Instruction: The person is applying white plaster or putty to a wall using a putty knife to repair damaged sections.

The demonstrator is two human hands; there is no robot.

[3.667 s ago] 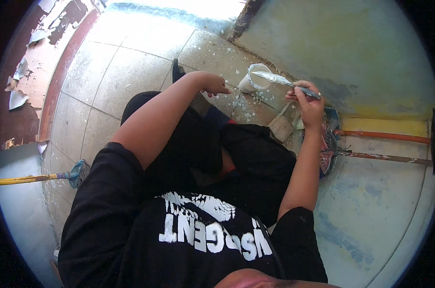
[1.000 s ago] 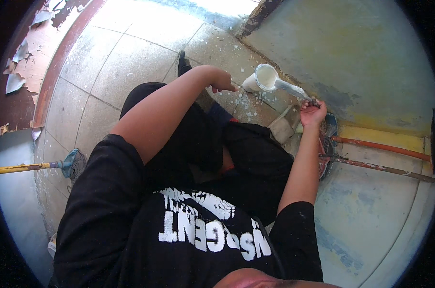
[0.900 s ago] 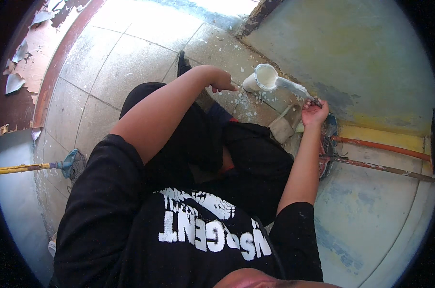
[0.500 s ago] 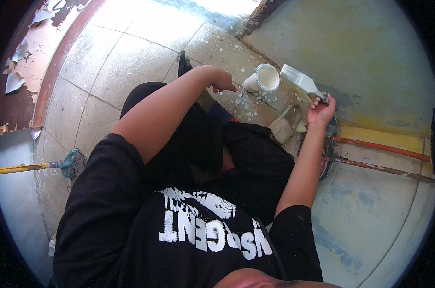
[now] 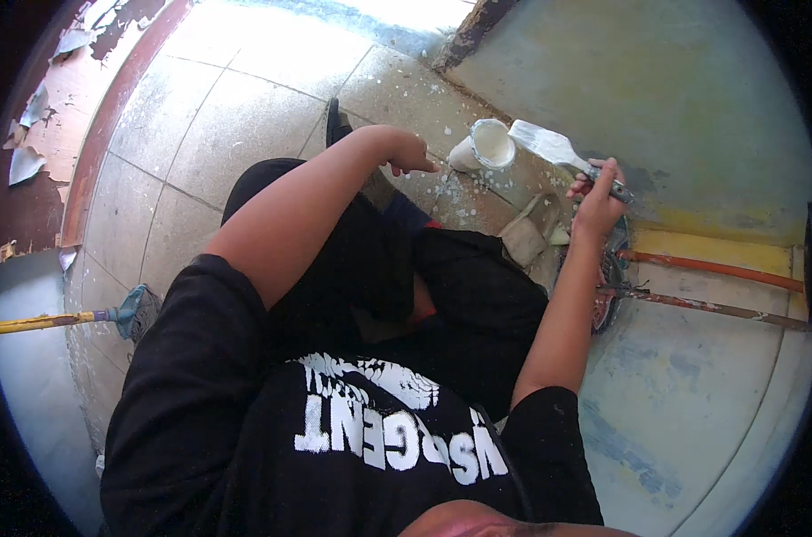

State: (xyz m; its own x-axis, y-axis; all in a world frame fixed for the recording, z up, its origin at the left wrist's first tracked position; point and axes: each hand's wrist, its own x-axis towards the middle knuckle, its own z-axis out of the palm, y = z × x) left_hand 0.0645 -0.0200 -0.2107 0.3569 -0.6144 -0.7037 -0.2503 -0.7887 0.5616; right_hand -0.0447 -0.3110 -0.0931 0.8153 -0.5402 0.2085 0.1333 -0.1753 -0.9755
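I hold a paintbrush [image 5: 545, 143] with white-coated bristles in my right hand [image 5: 597, 201], fingers closed round the dark, speckled handle. The bristle tip is just beside the rim of a white cylindrical container [image 5: 469, 154] of white paint, which stands on the spattered tiles. My left hand [image 5: 406, 154] hangs beyond my bent leg, a little left of the container, holding nothing, its index finger stretched out and the others loosely curled. A beige-grey scoop-like item [image 5: 522, 242] lies below the container, near my right forearm.
A pale, stained wall [image 5: 657, 80] bounds the right side. Red [image 5: 719, 267] and rusty [image 5: 719, 302] poles lead to mop-like heads by my right forearm. A yellow-handled mop [image 5: 48, 320] is at the left, beside a peeling, red-edged board [image 5: 57, 152]. Tiled floor [image 5: 218, 125] stretches ahead.
The brush left the container's opening, lifted right, and has now swung slightly back toward the rim. My right hand has turned about the handle. My left hand has barely moved.
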